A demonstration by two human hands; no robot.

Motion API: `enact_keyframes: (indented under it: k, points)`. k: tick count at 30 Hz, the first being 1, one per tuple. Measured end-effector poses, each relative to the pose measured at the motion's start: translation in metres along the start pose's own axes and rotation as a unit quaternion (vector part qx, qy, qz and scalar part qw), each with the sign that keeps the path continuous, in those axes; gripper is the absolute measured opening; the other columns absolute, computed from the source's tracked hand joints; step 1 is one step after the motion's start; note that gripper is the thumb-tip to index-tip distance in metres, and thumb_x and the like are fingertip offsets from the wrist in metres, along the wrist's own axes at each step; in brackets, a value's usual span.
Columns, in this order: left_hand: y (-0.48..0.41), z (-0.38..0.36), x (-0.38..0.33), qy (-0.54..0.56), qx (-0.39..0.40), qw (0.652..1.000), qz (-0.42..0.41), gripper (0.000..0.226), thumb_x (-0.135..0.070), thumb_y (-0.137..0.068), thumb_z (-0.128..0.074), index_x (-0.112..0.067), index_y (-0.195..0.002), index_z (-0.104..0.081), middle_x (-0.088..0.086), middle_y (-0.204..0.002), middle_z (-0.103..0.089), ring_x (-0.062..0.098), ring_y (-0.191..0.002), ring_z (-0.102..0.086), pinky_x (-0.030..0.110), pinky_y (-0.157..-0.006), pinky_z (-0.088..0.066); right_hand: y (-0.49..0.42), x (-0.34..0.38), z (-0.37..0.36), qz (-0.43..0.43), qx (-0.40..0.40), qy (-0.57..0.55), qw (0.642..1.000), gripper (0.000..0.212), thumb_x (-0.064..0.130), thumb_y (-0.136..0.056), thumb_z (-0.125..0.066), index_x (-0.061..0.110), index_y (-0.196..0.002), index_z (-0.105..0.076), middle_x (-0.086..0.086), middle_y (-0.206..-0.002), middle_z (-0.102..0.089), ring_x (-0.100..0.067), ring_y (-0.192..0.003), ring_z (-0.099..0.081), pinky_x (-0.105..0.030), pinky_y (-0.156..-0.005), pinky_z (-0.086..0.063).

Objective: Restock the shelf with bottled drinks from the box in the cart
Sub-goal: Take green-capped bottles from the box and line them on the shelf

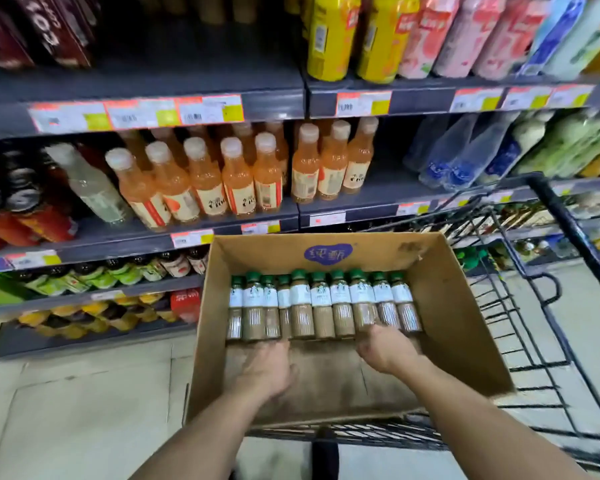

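Cardboard box (458, 323), open-topped, seated in a black wire cart (568, 224) drawn up to the drinks shelf (278, 105). One row of green-capped bottles (338, 306) (brown contents, white labels) lies against the box's far wall, caps pointing toward the shelf; the near half of the box floor is bare.

Step in hand: picking up stock. The left grip (267, 365) and the right grip (387, 348), both bare hands, reach into the box and meet the bottle bases, left at the left part of the row, right near its right end. The fingertips are hidden behind the backs of the hands, so whether either grip has closed on a bottle cannot be told.

Next move, as judged: secure a few bottles by their bodies, lift them clear of the box wall, and stand them upright on the shelf, labels outward. Which bay is theirs is not evident.

Writing: a purple logo (328, 253) on the box's inner wall carries two white Chinese characters, seemingly 纯甄. The bottle labels and the price tags (139, 112) are too blurred to read.
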State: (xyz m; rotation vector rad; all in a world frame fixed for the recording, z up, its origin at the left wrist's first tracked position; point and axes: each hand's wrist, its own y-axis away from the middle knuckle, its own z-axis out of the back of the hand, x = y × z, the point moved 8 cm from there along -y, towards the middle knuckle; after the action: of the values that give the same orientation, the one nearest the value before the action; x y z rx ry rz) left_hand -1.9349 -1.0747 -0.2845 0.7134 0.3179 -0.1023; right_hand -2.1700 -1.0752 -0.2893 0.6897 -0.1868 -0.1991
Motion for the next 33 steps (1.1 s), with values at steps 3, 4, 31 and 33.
enact_keyframes:
  k: [3, 4, 31, 33]
  points:
    - [-0.019, -0.02, -0.003, 0.012, -0.003, 0.999, 0.042, 0.043, -0.042, -0.091, -0.055, -0.02, -0.128, -0.055, 0.006, -0.124, -0.063, 0.026, -0.115, -0.057, 0.035, -0.092, -0.047, -0.026, -0.024, -0.012, -0.011, 0.021, -0.009, 1.0, 0.036, 0.032, -0.097, -0.046, 0.012, -0.121, -0.062, -0.011, -0.117, -0.068, -0.032, -0.105, -0.065, -0.035, -0.083, -0.054]
    - [-0.025, -0.024, -0.005, 0.02, -0.007, 0.998, 0.053, 0.042, -0.042, -0.092, -0.055, -0.02, -0.128, -0.054, 0.004, -0.119, -0.064, 0.024, -0.11, -0.058, 0.036, -0.091, -0.049, -0.036, -0.032, -0.012, -0.021, 0.017, -0.022, 0.999, 0.034, 0.032, -0.097, -0.047, 0.012, -0.119, -0.062, -0.011, -0.115, -0.068, -0.032, -0.103, -0.065, -0.034, -0.08, -0.053]
    - [-0.102, -0.016, -0.004, 0.169, -0.113, 0.965, 0.165, 0.053, -0.039, -0.085, -0.07, -0.008, -0.124, -0.052, 0.011, -0.119, -0.061, 0.03, -0.103, -0.062, 0.033, -0.077, -0.046, -0.093, -0.051, -0.022, -0.125, -0.094, -0.23, 0.96, 0.061, 0.052, -0.076, -0.069, 0.009, -0.118, -0.056, -0.011, -0.112, -0.069, -0.031, -0.102, -0.065, -0.036, -0.084, -0.054]
    - [-0.086, -0.005, -0.004, 0.173, -0.122, 0.966, 0.146, 0.044, -0.039, -0.085, -0.07, -0.01, -0.111, -0.05, 0.012, -0.122, -0.058, 0.031, -0.106, -0.06, 0.036, -0.081, -0.047, -0.071, -0.038, -0.01, -0.113, -0.118, -0.238, 0.958, 0.06, 0.052, -0.075, -0.068, 0.012, -0.117, -0.056, -0.01, -0.116, -0.067, -0.031, -0.104, -0.065, -0.036, -0.083, -0.053]
